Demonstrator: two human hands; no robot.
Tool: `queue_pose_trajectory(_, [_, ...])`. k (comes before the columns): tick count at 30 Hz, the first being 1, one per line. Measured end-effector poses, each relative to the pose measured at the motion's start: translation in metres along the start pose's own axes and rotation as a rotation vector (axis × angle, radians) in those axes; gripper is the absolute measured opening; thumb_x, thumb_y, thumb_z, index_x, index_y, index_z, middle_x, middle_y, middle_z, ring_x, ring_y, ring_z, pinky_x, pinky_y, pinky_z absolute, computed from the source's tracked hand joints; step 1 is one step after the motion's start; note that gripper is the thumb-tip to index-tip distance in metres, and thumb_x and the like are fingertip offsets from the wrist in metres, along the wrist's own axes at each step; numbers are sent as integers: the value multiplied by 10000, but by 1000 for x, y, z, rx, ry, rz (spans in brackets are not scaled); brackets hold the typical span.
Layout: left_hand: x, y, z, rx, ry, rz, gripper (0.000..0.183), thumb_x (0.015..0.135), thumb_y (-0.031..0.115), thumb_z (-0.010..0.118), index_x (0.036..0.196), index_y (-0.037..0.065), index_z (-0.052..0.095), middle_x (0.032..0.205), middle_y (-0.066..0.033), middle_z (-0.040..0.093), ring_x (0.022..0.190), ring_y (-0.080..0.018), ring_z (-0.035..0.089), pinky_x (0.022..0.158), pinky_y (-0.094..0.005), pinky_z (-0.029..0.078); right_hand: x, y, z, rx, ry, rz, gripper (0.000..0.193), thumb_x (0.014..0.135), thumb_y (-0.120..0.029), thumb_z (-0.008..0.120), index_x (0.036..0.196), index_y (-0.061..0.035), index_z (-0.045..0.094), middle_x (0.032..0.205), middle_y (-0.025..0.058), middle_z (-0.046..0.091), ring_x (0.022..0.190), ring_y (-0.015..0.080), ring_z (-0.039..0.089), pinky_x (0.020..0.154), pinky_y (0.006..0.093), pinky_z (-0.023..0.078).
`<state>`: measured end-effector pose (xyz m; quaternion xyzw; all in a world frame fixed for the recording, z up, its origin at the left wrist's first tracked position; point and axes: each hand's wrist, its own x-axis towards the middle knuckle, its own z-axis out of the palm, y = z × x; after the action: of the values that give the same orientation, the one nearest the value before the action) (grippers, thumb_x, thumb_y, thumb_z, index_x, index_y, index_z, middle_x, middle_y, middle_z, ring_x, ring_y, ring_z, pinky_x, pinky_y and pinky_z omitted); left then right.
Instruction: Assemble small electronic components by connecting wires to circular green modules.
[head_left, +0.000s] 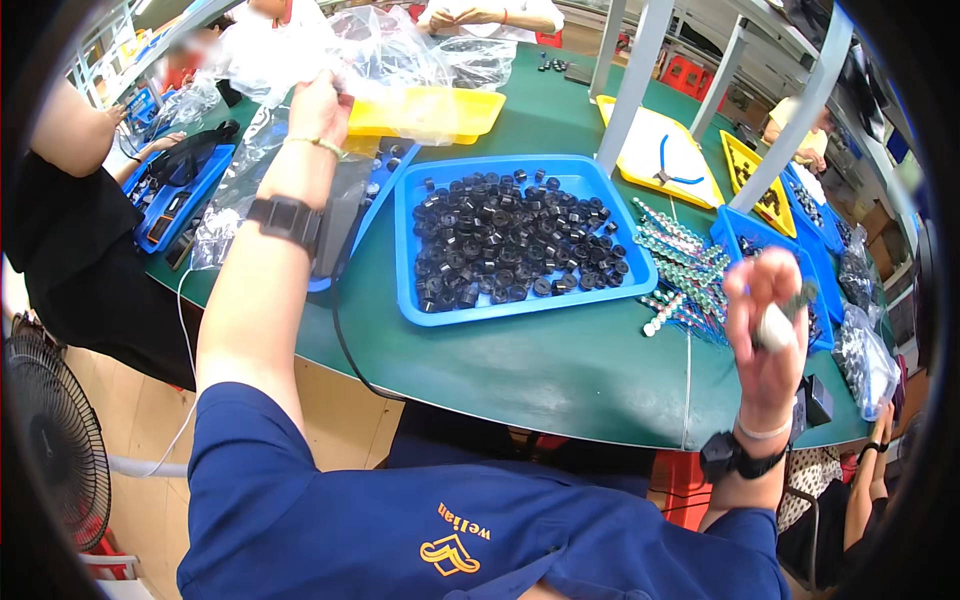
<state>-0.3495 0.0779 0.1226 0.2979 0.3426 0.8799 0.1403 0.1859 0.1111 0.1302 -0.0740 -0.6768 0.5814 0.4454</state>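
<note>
My left hand (320, 112) reaches to the far left, its fingers closed on a crumpled clear plastic bag (375, 50). Under the bag's edge lies a yellow tray (470, 112). My right hand (768, 335) is raised at the right above the table, its fingers curled in. Something whitish and dark shows at its fingertips, too blurred to name. Between my arms a blue tray (520, 308) holds a heap of small black round parts (510, 235). Next to that tray, nearest my right hand, lie strips of small pale and greenish beadlike pieces (680, 255).
A grey post (637, 90) rises behind the blue tray. Blue bins (770, 235) and a yellow tray with a blue-handled tool (662, 165) stand at the right. A black cable (350, 345) crosses the table's front edge (560, 432). Other people sit around the table.
</note>
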Motion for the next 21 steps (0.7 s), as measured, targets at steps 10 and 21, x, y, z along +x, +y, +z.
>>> queue_pose_trajectory(10, [-102,114,-40,-393,-495,-69,335,968,73,484,1298,17,482,1255,-148,585,1103,-233,590,930,-377,498,-77,16,-1,-4,-9,274,203,825,-93,642,966,9,538,854,153,615,689,185,636,608,255,486])
queue_pose_trajectory(21, [-279,144,-162,-810,-281,-384,390,903,134,612,1269,91,482,992,-46,504,836,-155,484,654,-280,429,-116,33,12,130,-171,450,170,788,-60,656,920,22,589,837,156,636,742,233,665,642,288,516])
